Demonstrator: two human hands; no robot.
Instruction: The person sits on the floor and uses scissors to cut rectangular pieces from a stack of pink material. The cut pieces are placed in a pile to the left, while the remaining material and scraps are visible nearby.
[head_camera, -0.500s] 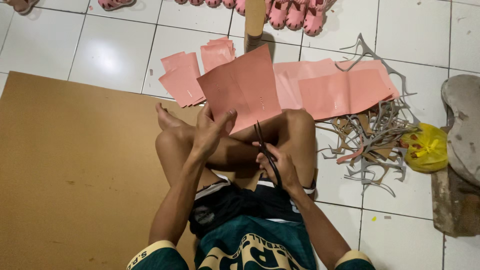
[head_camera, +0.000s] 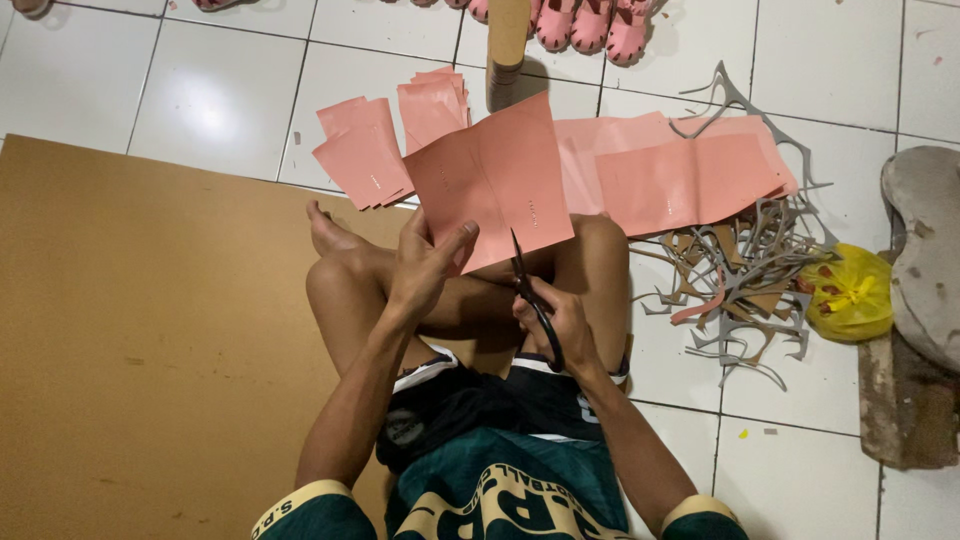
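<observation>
My left hand (head_camera: 425, 268) grips the lower edge of a pink sheet (head_camera: 490, 180) and holds it up over my crossed legs. My right hand (head_camera: 555, 318) is closed on black scissors (head_camera: 530, 290), whose blades point up into the sheet's bottom edge. Two stacks of cut pink pieces (head_camera: 365, 155) lie on the white tiles beyond my knees. Longer pink sheets (head_camera: 680, 175) lie flat to the right.
A large brown board (head_camera: 130, 330) covers the floor on my left. Grey and brown offcuts (head_camera: 745, 275) are heaped at the right beside a yellow bag (head_camera: 850, 295) and a worn stone-like slab (head_camera: 925, 260). Pink sandals (head_camera: 590, 22) and a cardboard tube (head_camera: 507, 40) stand at the top.
The pink sheet has tipped slightly and the scissor blades sit further into its lower edge. Both hands stay in nearly the same place.
</observation>
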